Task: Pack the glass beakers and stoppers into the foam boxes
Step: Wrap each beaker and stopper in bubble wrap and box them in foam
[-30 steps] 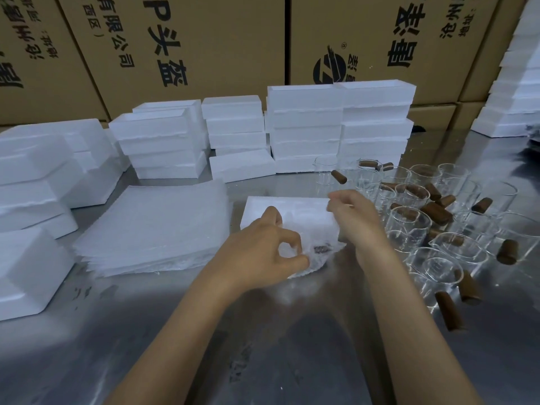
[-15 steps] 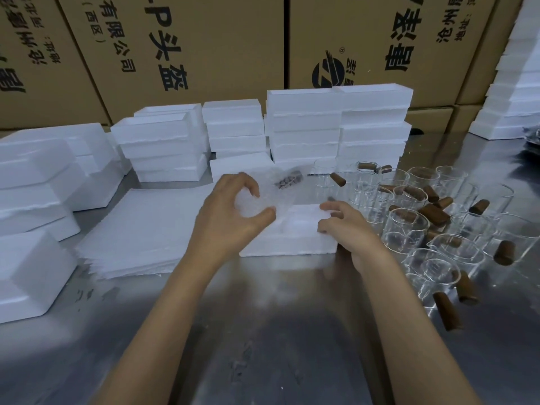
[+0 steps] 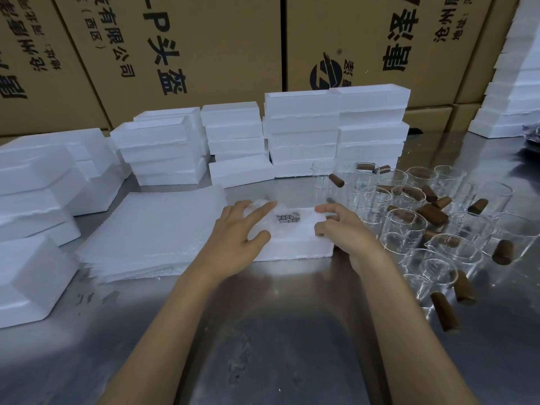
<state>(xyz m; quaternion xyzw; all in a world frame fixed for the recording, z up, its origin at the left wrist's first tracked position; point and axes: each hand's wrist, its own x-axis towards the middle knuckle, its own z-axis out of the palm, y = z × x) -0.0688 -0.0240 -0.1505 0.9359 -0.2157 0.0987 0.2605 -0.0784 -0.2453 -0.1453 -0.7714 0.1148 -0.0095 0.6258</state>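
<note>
My left hand (image 3: 233, 238) presses a clear wrapped glass beaker (image 3: 280, 219), apparently with fingers spread flat, into the open white foam box (image 3: 295, 247) on the steel bench (image 3: 263, 331); my right hand (image 3: 344, 232), fingers loosely parted, steadies the box's right edge beside unpacked clear beakers (image 3: 406, 229) and brown stoppers (image 3: 432, 214).

Printed cardboard cartons (image 3: 204, 54) wall a shiny steel table (image 3: 277, 331).

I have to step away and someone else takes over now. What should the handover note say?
Left hand: open, pressing a wrapped beaker down into the open foam box.
Right hand: open, fingertips steadying the box's right edge.
Loose beakers and brown stoppers sit to the right; wrapping sheets to the left; foam boxes stacked behind.
Done: one beaker going in.
Left: the many loose beakers and stoppers.
</note>
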